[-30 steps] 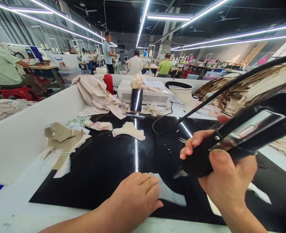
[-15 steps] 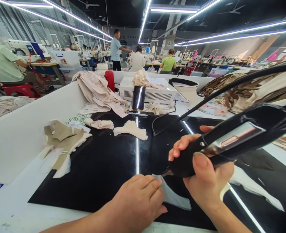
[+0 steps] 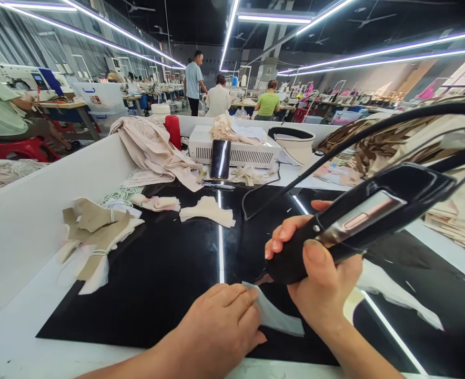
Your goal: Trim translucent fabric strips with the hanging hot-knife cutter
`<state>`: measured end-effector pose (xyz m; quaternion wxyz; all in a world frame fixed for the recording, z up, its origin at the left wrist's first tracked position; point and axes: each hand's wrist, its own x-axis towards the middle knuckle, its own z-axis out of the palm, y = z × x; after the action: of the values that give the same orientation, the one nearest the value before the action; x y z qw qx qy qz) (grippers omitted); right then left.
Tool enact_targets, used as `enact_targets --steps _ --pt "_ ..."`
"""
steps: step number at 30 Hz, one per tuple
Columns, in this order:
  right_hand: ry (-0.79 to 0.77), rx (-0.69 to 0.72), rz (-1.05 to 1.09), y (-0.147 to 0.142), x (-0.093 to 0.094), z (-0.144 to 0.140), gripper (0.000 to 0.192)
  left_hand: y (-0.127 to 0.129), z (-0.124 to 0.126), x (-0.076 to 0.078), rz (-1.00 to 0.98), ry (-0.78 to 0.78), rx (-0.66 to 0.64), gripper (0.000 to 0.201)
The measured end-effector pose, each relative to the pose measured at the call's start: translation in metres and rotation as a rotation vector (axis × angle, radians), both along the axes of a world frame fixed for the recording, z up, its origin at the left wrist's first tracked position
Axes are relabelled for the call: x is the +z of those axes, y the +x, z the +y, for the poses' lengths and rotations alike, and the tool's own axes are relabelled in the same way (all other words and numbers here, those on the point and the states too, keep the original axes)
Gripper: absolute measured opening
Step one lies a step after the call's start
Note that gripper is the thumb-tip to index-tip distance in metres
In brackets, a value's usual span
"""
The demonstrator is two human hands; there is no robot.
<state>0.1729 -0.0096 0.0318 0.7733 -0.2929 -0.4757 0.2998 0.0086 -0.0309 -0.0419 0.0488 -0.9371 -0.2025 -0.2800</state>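
Left hand [image 3: 216, 326], fingers together, pins a pale grey fabric piece [image 3: 274, 316] flat; right hand [image 3: 319, 279] grips a black corded handheld tool [image 3: 359, 221], tip seemingly touching it.

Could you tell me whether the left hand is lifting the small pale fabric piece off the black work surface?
No, the left hand presses flat on the pale fabric piece, which lies on the black work surface.

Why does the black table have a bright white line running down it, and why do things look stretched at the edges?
Head view: the line is glare, ceiling light strips mirrored in the glossy black table top. The wide lens bends the edges, so the black tool in the right hand looms large. The left hand on the fabric piece stays sharp.
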Motion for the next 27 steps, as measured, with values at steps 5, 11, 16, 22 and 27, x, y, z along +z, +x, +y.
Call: enact_targets --steps 5,11,16,22,27 --pt "0.000 0.035 -0.025 -0.0030 -0.0030 0.0019 0.045 0.0000 0.0008 0.0014 -0.001 0.025 0.006 0.027" --pt "0.014 0.037 0.011 -0.0023 0.0006 0.0002 0.047 -0.0004 0.0003 0.0047 -0.005 0.011 0.002 0.030" --pt "0.014 0.031 0.024 -0.0032 0.0017 -0.0006 0.046 -0.0008 0.0007 0.0059 0.016 -0.003 0.001 0.031" --pt "0.015 0.046 0.006 -0.0044 -0.0048 0.0009 0.045 -0.0013 0.0002 0.0041 0.015 0.000 0.002 0.030" --pt "-0.001 0.010 -0.018 -0.0050 -0.0025 0.0015 0.040 -0.0017 -0.0004 0.0012 0.016 0.010 -0.002 0.029"
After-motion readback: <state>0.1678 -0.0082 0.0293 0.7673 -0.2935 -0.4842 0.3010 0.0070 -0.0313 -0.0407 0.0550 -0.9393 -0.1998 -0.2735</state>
